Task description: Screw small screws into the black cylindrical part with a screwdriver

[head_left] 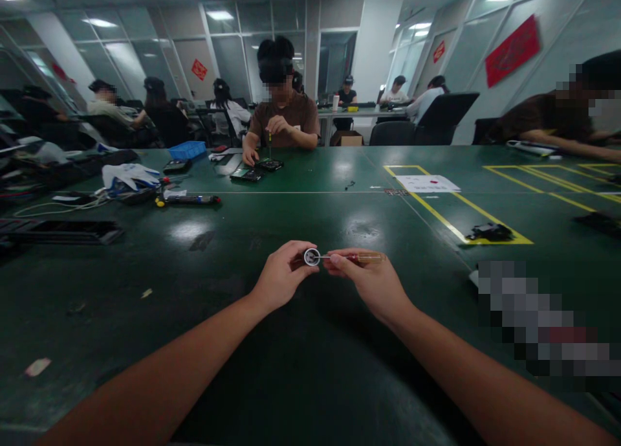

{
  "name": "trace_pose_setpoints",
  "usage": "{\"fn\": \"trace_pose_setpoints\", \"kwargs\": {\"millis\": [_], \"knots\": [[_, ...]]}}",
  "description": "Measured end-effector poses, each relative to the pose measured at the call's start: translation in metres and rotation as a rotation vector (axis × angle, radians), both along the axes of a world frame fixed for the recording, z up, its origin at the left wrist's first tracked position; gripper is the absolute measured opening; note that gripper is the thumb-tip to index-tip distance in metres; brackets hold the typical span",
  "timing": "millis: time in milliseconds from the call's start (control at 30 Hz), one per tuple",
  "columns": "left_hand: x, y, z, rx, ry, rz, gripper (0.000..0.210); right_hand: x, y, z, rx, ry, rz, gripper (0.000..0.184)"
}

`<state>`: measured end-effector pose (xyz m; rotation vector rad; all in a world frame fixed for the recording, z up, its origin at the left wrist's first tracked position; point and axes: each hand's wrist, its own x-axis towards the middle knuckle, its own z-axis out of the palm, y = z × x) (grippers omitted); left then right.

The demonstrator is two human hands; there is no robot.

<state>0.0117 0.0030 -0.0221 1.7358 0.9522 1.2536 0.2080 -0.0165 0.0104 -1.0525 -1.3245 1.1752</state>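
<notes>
My left hand (282,274) grips a small round part (312,257) with a pale ring-shaped rim and a darker inside, its open face turned toward me. Its exact kind is too small to tell. In my right hand (365,279) lies a screwdriver (366,257) with a clear amber handle, held level. Its thin metal shaft points left and its tip meets the round part or reaches into it. Both hands are closed and raised a little above the green table (233,362), close together in front of me.
Across the table a person (286,119) works on dark devices with a screwdriver. At left lie white gloves (129,177), a dark electric screwdriver (191,200) and a blue basket (187,150). Right, a paper sheet (429,184) and black parts (490,232) lie by yellow tape.
</notes>
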Motion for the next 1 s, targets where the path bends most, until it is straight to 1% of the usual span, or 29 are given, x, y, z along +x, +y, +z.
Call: {"fn": "trace_pose_setpoints", "kwargs": {"millis": [33,100,200,233,300,400,600,667,700,767,867,900,967,1000], "knots": [[0.0,0.0,0.0,0.0,0.001,0.0,0.036,0.0,0.0,0.0,-0.007,0.018,0.007,0.025],[0.001,-0.001,0.001,0.012,0.007,0.007,0.037,0.001,-0.001,0.001,0.033,-0.042,0.001,0.024],[0.001,-0.001,0.001,0.035,-0.005,0.01,0.035,0.001,-0.007,0.003,0.207,-0.261,-0.028,0.016],[0.001,-0.002,0.001,0.04,-0.012,0.011,0.035,0.001,-0.009,0.004,0.265,-0.307,-0.035,0.014],[0.001,-0.002,0.001,0.048,-0.017,0.017,0.034,0.0,-0.011,0.005,0.311,-0.33,-0.044,0.012],[0.001,-0.002,0.0,0.052,0.005,0.018,0.034,-0.001,-0.009,0.005,0.236,-0.259,-0.037,0.013],[-0.001,-0.001,0.0,0.047,0.0,0.012,0.036,-0.001,0.0,-0.001,0.001,0.064,0.009,0.023],[0.0,-0.001,0.001,0.044,-0.006,0.008,0.036,-0.001,0.0,-0.002,-0.036,0.13,0.019,0.023],[0.0,-0.001,0.002,0.043,-0.006,0.007,0.036,-0.001,0.0,-0.002,-0.031,0.132,0.017,0.023],[0.001,-0.002,0.003,0.048,-0.006,0.012,0.035,-0.001,-0.003,0.001,0.046,0.026,0.008,0.019],[0.003,-0.003,0.004,0.075,0.004,0.034,0.032,-0.001,-0.011,0.007,0.304,-0.298,-0.034,0.012],[0.003,-0.003,0.004,0.086,0.012,0.043,0.032,-0.002,-0.013,0.009,0.398,-0.374,-0.053,0.011],[0.003,-0.004,0.003,0.105,0.038,0.055,0.032,-0.003,-0.017,0.012,0.507,-0.466,-0.058,0.013],[0.002,-0.004,0.003,0.113,0.047,0.057,0.033,-0.004,-0.018,0.012,0.526,-0.476,-0.061,0.013]]}}
